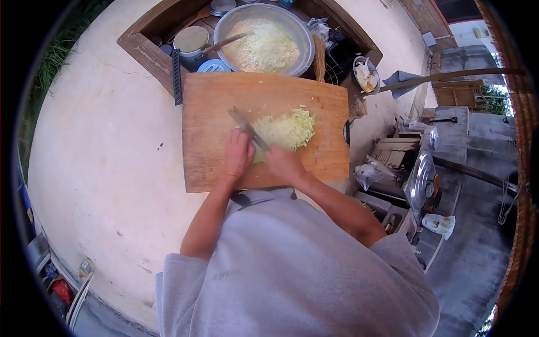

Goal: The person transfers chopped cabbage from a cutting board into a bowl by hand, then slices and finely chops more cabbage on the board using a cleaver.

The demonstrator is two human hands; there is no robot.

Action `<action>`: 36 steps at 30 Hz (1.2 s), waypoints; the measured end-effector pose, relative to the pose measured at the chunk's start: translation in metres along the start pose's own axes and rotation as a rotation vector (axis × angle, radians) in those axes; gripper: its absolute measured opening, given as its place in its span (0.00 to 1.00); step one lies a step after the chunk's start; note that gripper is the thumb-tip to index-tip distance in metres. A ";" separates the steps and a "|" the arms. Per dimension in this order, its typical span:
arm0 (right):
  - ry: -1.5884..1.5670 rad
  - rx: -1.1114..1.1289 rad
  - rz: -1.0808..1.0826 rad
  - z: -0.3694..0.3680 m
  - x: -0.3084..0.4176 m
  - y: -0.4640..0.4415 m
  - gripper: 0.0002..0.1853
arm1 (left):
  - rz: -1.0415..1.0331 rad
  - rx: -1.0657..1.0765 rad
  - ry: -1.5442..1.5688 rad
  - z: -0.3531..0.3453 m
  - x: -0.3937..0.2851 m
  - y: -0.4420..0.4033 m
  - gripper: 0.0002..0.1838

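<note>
A wooden cutting board (213, 112) lies in front of me, with a pile of shredded pale green cabbage (292, 129) right of its middle. My right hand (284, 164) is closed round the handle of a knife (247, 127), whose blade points up and to the left along the pile's left edge. Close to the blade on its left is my left hand (239, 151), its fingers bent and pressed together near the knife; what lies under them is hidden. A few loose shreds are scattered on the board.
Beyond the board stands a large metal bowl (306, 42) of chopped cabbage with a wooden stick in it. Left of it are a lidded tin (191, 40) and a blue-rimmed lid (214, 66). A small bowl of scraps (366, 76) stands right. A large metal lid (422, 182) is farther right.
</note>
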State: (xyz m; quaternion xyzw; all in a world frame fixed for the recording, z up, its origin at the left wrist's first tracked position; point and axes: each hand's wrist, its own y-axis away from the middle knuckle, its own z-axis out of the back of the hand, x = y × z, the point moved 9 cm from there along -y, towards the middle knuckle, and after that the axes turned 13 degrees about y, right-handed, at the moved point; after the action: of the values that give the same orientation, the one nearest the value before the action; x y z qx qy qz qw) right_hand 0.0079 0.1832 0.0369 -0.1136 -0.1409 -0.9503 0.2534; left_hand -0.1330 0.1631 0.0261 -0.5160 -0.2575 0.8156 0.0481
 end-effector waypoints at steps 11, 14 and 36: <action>-0.089 -0.051 -0.045 0.016 -0.038 0.004 0.11 | 0.185 0.018 0.013 -0.021 -0.002 0.025 0.24; -0.088 -0.034 -0.072 0.016 -0.050 -0.001 0.11 | 0.184 0.047 0.045 -0.035 0.005 0.007 0.24; 0.010 0.169 -0.028 0.064 -0.018 0.037 0.08 | -0.061 0.104 0.007 -0.011 -0.025 -0.002 0.16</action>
State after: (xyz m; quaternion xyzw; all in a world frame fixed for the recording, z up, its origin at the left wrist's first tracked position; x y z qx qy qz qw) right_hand 0.0518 0.1815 0.0993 -0.0852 -0.2208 -0.9391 0.2493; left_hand -0.1129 0.1605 0.0439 -0.5075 -0.2303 0.8242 0.1005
